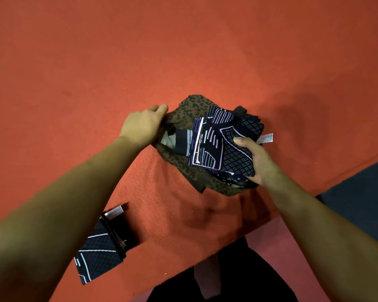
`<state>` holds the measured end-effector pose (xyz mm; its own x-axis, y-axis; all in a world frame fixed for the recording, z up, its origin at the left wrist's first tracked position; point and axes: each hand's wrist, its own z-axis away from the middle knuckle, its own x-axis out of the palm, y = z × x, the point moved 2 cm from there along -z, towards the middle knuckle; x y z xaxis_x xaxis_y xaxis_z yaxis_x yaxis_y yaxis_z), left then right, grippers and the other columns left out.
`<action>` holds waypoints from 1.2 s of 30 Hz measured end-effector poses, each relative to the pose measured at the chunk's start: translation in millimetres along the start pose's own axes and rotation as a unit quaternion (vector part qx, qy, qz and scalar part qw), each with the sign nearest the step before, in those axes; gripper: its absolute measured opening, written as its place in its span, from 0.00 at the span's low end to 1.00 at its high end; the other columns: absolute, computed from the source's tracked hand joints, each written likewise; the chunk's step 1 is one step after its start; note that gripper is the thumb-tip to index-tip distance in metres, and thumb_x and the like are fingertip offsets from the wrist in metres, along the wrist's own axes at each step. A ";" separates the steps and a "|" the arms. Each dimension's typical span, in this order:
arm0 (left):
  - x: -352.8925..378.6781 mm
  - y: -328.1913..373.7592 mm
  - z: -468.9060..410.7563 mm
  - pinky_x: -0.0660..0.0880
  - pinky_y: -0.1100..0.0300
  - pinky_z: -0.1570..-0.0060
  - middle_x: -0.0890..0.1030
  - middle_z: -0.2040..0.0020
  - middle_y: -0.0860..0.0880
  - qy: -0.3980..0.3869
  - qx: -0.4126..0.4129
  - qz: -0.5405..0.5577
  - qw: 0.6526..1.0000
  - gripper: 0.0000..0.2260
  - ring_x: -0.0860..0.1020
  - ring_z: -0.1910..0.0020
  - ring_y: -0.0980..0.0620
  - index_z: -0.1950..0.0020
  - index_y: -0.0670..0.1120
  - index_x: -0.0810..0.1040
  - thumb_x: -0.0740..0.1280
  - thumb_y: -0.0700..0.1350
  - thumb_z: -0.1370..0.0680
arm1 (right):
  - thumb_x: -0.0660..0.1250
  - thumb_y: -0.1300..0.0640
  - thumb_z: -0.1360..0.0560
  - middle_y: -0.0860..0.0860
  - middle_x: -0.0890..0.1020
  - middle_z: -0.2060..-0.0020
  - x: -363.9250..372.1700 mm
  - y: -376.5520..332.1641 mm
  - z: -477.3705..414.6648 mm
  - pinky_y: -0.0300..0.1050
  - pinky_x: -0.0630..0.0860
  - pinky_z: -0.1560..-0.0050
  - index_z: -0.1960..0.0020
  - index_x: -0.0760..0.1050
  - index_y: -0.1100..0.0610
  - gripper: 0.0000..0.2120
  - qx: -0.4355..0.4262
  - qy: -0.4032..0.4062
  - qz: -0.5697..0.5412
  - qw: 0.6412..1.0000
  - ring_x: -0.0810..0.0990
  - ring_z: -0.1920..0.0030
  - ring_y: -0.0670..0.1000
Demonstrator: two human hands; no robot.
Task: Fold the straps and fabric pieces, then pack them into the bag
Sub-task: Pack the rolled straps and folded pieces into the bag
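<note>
Left hand (143, 125) pinches rim of leopard-print bag (192, 103), holding mouth open on orange desk (183, 51). Right hand (258, 160) grips stack of folded navy fabric pieces (216, 144), part inside bag. Risk: bulky stack likely snags rim, folds splay. Another folded piece (100, 251) lies unpacked near desk edge.

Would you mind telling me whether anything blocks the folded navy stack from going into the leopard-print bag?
Nothing visible does. The left hand holds the rim of the leopard-print bag open, and the right hand holds the folded navy stack right at the mouth. A grey striped piece already inside lies beside it, toward the left hand.
</note>
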<state>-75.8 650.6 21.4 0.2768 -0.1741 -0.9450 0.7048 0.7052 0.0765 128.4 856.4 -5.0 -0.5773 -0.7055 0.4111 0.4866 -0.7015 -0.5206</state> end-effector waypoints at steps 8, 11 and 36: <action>-34.4 11.6 -17.3 0.67 0.65 0.74 0.74 0.70 0.50 -0.062 -0.153 0.476 0.864 0.09 0.70 0.76 0.59 0.62 0.44 0.76 0.67 0.39 0.22 | 0.68 0.54 0.32 0.58 0.83 0.50 -11.2 -5.0 6.1 0.51 0.83 0.55 0.38 0.75 0.61 0.24 -0.003 -0.028 0.016 0.999 0.84 0.52 0.58; -31.6 6.7 -12.6 0.75 0.64 0.60 0.79 0.54 0.47 -0.009 -0.097 0.341 0.935 0.11 0.78 0.61 0.52 0.43 0.45 0.77 0.63 0.34 0.23 | 0.73 0.51 0.37 0.59 0.83 0.48 -8.8 -3.9 6.6 0.51 0.82 0.54 0.35 0.74 0.60 0.32 -0.004 -0.030 0.062 0.998 0.84 0.50 0.59; -75.4 66.9 -72.2 0.70 0.63 0.66 0.78 0.65 0.47 -0.051 0.015 0.288 0.956 0.15 0.74 0.67 0.54 0.56 0.43 0.79 0.65 0.53 0.19 | 0.70 0.55 0.30 0.58 0.85 0.53 19.0 -24.9 21.4 0.53 0.82 0.49 0.48 0.83 0.57 0.12 -0.004 -0.098 0.038 0.994 0.84 0.53 0.58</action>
<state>-96.7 760.5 74.8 0.6863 0.1704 -0.7071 0.4334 0.6850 0.5857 119.4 858.2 31.8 -0.3989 -0.7633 0.5082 0.5183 -0.6449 -0.5617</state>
